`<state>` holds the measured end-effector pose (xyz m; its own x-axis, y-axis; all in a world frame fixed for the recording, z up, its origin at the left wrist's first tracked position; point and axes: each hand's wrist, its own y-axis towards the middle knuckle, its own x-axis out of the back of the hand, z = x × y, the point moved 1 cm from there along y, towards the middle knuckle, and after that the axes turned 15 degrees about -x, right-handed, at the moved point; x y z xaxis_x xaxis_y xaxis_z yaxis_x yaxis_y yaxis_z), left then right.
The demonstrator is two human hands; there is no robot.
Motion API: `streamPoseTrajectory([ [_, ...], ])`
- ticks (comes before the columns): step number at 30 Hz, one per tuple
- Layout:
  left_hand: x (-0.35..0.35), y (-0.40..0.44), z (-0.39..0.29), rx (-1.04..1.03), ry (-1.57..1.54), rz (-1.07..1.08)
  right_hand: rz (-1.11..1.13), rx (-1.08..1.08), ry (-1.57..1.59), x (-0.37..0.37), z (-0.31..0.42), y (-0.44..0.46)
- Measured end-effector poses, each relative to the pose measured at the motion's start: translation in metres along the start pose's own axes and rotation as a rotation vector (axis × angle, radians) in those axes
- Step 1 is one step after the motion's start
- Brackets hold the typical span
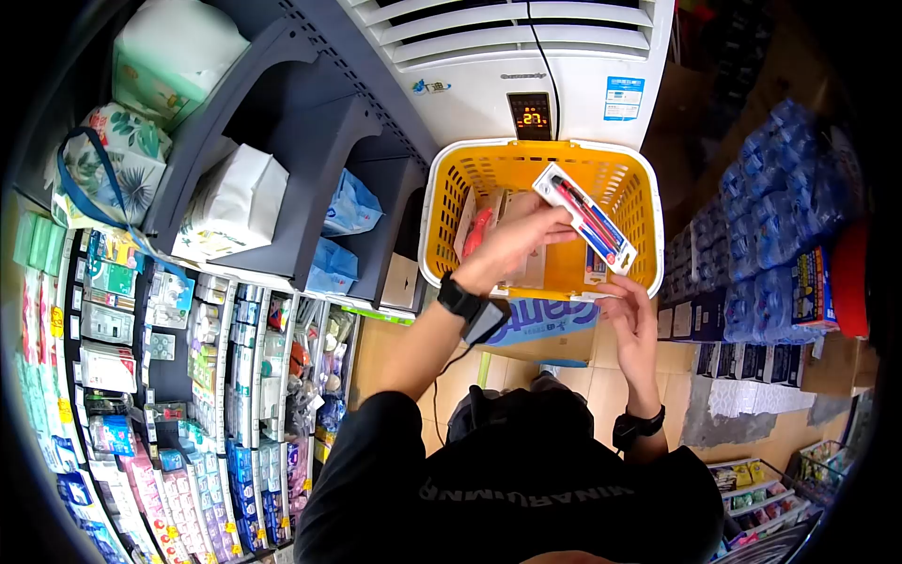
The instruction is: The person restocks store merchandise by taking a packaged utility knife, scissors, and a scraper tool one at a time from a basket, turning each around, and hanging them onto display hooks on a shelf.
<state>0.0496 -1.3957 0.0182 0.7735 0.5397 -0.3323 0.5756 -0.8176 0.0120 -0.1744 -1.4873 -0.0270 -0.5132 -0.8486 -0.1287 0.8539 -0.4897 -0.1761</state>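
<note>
My left hand (536, 235) reaches over a yellow shopping basket (451, 155) with a white rim. Its fingers are closed on the edge of a blister pack (587, 218), a white and blue card with red and black pen-like items on it. The pack is tilted, its upper end leaning left. My right hand (631, 324) is at the basket's near right rim, just below the pack's lower end, fingers apart; whether it touches the rim I cannot tell. Inside the basket lie a red-handled item (477, 230) and other packages, partly hidden by my left hand.
Behind the basket stands a white air conditioner (470, 89) with a lit display (531, 117). Dark shelves (310, 160) with bagged goods and racks of small packages (207, 376) line the left. Wrapped bottles (761, 235) are stacked at right. Below the basket is a purple-printed box (545, 324).
</note>
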Motion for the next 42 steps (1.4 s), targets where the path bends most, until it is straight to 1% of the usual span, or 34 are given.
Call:
streamPoseTrajectory([
  [2,-0.005,-0.026,-0.006,-0.073,-0.015,-0.012,-0.021,-0.001,0.066,-0.007,0.002,-0.008],
  [5,-0.007,-0.063,-0.002,-0.196,0.003,-0.056,-0.054,0.047,0.060,-0.020,0.004,-0.022],
  [6,-0.006,-0.076,0.000,-0.264,0.035,-0.035,-0.063,0.049,0.059,-0.026,0.005,-0.027],
  [7,-0.003,-0.090,0.000,-0.226,0.143,-0.003,-0.061,0.044,0.064,-0.033,0.007,-0.033],
  [9,-0.009,-0.117,0.000,-0.376,0.190,-0.068,-0.072,0.041,0.069,-0.046,0.007,-0.045],
  [11,-0.015,-0.142,0.001,-0.407,0.132,-0.125,-0.030,0.032,0.060,-0.061,0.005,-0.056],
  [13,-0.006,-0.168,-0.006,-0.431,0.552,0.022,-0.048,0.048,0.045,-0.074,0.001,-0.068],
  [14,-0.008,-0.180,-0.010,-0.492,0.523,0.058,-0.042,0.004,0.146,-0.079,-0.003,-0.074],
  [15,-0.009,-0.192,-0.018,-0.615,0.575,0.128,-0.037,-0.039,0.248,-0.085,-0.006,-0.081],
  [16,-0.008,-0.204,-0.024,-0.681,0.647,0.170,-0.027,-0.070,0.328,-0.092,-0.006,-0.089],
  [17,-0.008,-0.216,-0.028,-0.749,0.718,0.209,-0.037,-0.071,0.327,-0.099,-0.007,-0.097],
  [18,-0.005,-0.227,-0.030,-0.749,0.711,0.214,-0.040,-0.035,0.357,-0.105,-0.008,-0.104],
  [19,-0.003,-0.239,-0.032,-0.798,0.742,0.256,-0.041,0.001,0.387,-0.112,-0.009,-0.112],
  [20,-0.001,-0.251,-0.034,-0.846,0.772,0.297,0.004,-0.010,0.429,-0.118,-0.006,-0.123],
  [24,0.012,-0.290,-0.035,-0.903,0.806,0.296,-0.037,0.006,0.335,-0.143,-0.018,-0.153],
  [25,0.014,-0.302,-0.034,-0.901,0.798,0.299,-0.053,0.012,0.345,-0.151,-0.018,-0.162],
  [27,0.017,-0.322,-0.032,-0.850,0.724,0.181,-0.081,0.012,0.352,-0.165,-0.018,-0.180],
  [28,0.021,-0.331,-0.036,-0.907,0.834,0.192,-0.096,0.028,0.313,-0.171,-0.017,-0.189],
  [29,0.021,-0.339,-0.033,-0.903,0.825,0.194,-0.109,0.042,0.273,-0.177,-0.017,-0.197],
  [30,0.022,-0.346,-0.027,-0.835,0.664,0.099,-0.117,0.036,0.268,-0.181,-0.017,-0.204],
  [31,0.024,-0.355,-0.020,-0.761,0.505,0.005,-0.132,0.063,0.191,-0.185,-0.017,-0.211],
  [32,0.029,-0.364,-0.015,-0.658,0.437,-0.003,-0.145,0.086,0.115,-0.190,-0.017,-0.219],
  [33,0.030,-0.373,-0.013,-0.647,0.429,-0.006,-0.148,0.072,0.111,-0.195,-0.018,-0.226],
  [35,0.032,-0.390,-0.010,-0.423,0.014,-0.001,-0.112,0.072,0.021,-0.205,-0.017,-0.239],
  [37,0.034,-0.407,-0.011,-0.408,-0.011,-0.008,-0.092,0.056,0.031,-0.217,-0.015,-0.249],
  [39,0.039,-0.422,-0.008,-0.400,0.060,-0.025,-0.082,0.045,0.030,-0.227,-0.016,-0.257],
  [42,0.044,-0.439,-0.009,-0.388,0.055,-0.076,-0.082,0.033,-0.004,-0.238,-0.018,-0.267],
])
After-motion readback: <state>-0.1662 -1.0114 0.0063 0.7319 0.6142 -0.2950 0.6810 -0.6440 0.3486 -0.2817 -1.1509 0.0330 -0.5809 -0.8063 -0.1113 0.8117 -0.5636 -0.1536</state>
